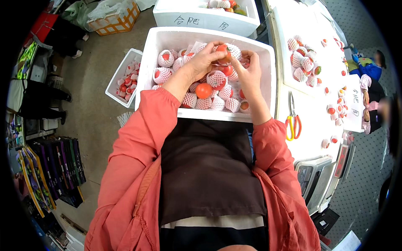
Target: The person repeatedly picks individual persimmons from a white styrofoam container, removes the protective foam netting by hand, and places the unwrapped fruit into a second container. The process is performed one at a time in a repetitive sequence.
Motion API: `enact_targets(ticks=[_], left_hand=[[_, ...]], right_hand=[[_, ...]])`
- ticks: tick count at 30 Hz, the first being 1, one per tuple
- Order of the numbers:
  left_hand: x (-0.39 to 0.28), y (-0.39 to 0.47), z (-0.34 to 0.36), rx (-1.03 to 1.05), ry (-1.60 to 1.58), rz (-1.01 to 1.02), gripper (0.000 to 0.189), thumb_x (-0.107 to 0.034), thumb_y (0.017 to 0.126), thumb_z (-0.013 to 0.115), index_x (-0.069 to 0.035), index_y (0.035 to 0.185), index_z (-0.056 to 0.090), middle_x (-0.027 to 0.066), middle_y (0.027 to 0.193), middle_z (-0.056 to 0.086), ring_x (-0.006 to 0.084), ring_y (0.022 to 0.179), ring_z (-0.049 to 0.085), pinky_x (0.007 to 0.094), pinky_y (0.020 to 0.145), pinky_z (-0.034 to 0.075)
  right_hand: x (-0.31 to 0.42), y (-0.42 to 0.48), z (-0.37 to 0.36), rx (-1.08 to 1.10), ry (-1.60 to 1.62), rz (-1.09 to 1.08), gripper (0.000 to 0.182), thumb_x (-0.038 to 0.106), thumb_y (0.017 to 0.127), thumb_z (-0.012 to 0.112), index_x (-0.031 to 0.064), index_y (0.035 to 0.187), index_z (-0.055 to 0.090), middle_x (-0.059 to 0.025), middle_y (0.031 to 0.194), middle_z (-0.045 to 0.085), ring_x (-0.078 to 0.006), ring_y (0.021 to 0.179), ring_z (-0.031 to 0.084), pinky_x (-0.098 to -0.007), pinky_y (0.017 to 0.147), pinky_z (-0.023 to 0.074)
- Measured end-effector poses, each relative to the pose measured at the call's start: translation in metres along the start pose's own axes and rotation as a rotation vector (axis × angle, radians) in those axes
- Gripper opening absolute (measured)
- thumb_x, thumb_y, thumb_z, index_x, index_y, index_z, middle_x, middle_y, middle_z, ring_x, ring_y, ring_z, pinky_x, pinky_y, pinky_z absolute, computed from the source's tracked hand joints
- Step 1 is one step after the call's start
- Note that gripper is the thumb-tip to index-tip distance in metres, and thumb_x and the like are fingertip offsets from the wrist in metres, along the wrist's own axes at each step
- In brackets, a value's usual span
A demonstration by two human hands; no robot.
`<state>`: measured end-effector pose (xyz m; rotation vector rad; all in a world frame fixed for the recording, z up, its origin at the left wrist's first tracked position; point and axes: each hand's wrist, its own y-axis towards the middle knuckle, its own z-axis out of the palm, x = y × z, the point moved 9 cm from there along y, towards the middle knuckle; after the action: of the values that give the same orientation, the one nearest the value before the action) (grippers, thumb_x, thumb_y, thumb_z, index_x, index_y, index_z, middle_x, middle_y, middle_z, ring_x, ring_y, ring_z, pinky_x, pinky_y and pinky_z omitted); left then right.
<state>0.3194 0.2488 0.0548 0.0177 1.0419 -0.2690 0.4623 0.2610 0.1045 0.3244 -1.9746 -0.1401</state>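
A white foam box [271,75] in front of me holds many tomatoes, most in white foam net sleeves. My left hand [202,61] comes in over the box and grips a bare red tomato [222,51] between thumb and fingers. Close beside it is my right hand [251,70], fingers curled and thumb against or near that tomato; whether it grips anything cannot be told. A net-sleeved tomato [233,51] shows between the hands, partly hidden. Another bare tomato [203,90] rests on the sleeved ones nearer to me.
Red-and-yellow-handled scissors [292,122] lie on the white table [282,103] at right, near a pile of sleeved tomatoes [304,61]. A second foam box [204,22] bearing writing stands beyond. A smaller foam box [108,89] sits left. Scales [314,178] and other people are at right.
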Motion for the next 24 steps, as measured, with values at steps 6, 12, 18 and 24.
enact_targets(ticks=[6, 12, 18, 24], left_hand=[[0.000, -0.001, 0.001, -0.038, 0.245, 0.052, 0.070, -0.012, 0.078, 0.076, -0.006, 0.138, 0.040, 0.0104, 0.120, 0.053, 0.0194, 0.108, 0.056, 0.0290, 0.090, 0.049], [0.005, -0.003, 0.008, -0.002, 0.098, -0.050, 0.064, -0.012, 0.078, 0.076, -0.004, 0.134, 0.045, 0.0114, 0.122, 0.054, 0.0192, 0.109, 0.056, 0.0292, 0.092, 0.048], [0.006, -0.002, 0.025, 0.245, -0.158, -0.073, 0.054, -0.016, 0.085, 0.070, -0.004, 0.133, 0.048, 0.0115, 0.127, 0.054, 0.0196, 0.111, 0.056, 0.0345, 0.096, 0.049], [0.013, -0.003, 0.017, 0.192, -0.322, -0.134, 0.057, -0.040, 0.092, 0.064, -0.010, 0.137, 0.046, 0.0071, 0.130, 0.054, 0.0184, 0.117, 0.053, 0.0364, 0.096, 0.047]], right_hand=[[-0.005, -0.001, -0.005, -0.102, -0.108, -0.063, 0.026, 0.014, 0.086, 0.071, -0.0030, 0.101, 0.058, -0.0101, 0.091, 0.060, -0.0155, 0.077, 0.059, -0.0301, 0.068, 0.0491], [-0.064, -0.002, -0.001, -0.053, 0.441, 0.422, 0.020, 0.016, 0.096, 0.053, -0.0011, 0.104, 0.059, -0.0106, 0.095, 0.066, -0.0179, 0.083, 0.064, -0.0315, 0.071, 0.0509], [-0.091, -0.012, 0.026, 0.043, 1.179, 0.762, 0.026, 0.024, 0.102, 0.042, 0.0053, 0.117, 0.052, -0.0088, 0.103, 0.065, -0.0206, 0.085, 0.065, -0.0356, 0.076, 0.0536], [-0.056, -0.018, 0.029, 0.134, 1.111, 0.754, 0.028, 0.031, 0.102, 0.046, 0.0059, 0.114, 0.053, -0.0068, 0.100, 0.062, -0.0184, 0.088, 0.063, -0.0372, 0.075, 0.0546]])
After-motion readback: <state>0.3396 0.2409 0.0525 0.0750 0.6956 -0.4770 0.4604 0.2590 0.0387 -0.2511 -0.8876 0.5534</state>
